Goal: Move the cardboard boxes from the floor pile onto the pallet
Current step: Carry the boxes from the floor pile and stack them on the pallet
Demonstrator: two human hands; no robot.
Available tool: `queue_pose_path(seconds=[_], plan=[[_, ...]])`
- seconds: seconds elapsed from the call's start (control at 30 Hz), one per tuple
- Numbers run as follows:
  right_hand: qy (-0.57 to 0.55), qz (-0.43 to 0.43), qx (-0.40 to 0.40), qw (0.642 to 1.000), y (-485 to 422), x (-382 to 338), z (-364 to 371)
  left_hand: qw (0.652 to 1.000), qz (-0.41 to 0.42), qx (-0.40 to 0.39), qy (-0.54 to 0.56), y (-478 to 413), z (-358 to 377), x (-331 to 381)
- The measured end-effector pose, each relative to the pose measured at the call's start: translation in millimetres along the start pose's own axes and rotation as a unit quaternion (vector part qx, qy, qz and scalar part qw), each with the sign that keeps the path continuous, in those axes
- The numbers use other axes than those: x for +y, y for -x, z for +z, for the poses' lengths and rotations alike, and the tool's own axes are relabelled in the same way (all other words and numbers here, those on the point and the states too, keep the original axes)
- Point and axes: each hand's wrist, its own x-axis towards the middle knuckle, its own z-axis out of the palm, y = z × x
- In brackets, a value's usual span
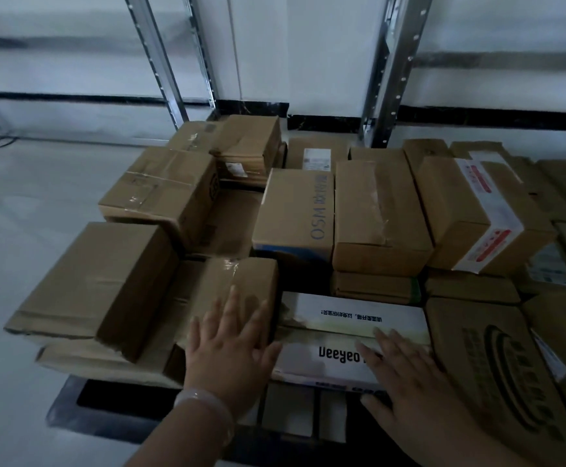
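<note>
Seemingly flat hands (231,348) (406,375) on boxes (238,281) (342,316)

Most of the boxes are plain brown cardboard. The near brown box (231,284) is crossed by shiny clear tape. The white box (342,335) in the near middle carries black lettering and a pale green-yellow wash across its top. The middle box (295,210) is brown with blue lettering, and its front face is blue and white. The right box (470,210) is brown with a white strip printed in red. The near right box (497,365) has a black print of curved rings. The pallet (73,409) is black. The floor (22,230) is pale grey. The far wall (308,45) is white with a black band (251,107) at its foot. The shelf posts (160,62) are silver. The bracelet (207,406) is pale and translucent.
</note>
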Motion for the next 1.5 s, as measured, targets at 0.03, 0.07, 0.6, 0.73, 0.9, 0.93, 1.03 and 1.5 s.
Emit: queue_pose_path(seconds=[0.03,0.07,0.6,0.73,0.9,0.93,1.03,1.5], plan=[[-0.029,0.008,-0.004,1.000,-9,0,7,1.000,-0.015,-0.014,0.005,-3,2,-7],[-0.038,0.023,-0.017,0.999,-18,1,13,0.999,-0.020,-0.026,0.016,-5,3,-11],[-0.042,0.028,0.012,0.999,-39,-45,11,0.998,-0.011,-0.058,0.037,-4,-1,-7],[-0.044,-0.029,0.062,0.997,-49,-84,1,0.998,-0.022,-0.013,0.052,-6,-28,-17],[-0.081,-0.101,0.111,0.985,-65,-142,-12,0.993,-0.037,0.101,0.036,-4,-79,-58],[-0.079,-0.114,0.123,0.983,-67,-154,-15,0.991,-0.052,0.115,0.030,-2,-88,-69],[-0.110,-0.149,0.143,0.972,-80,-189,-23,0.983,-0.117,0.139,0.037,3,-106,-109],[-0.109,-0.204,0.077,0.970,-118,-273,-33,0.966,-0.205,0.037,0.152,3,-82,-196]])
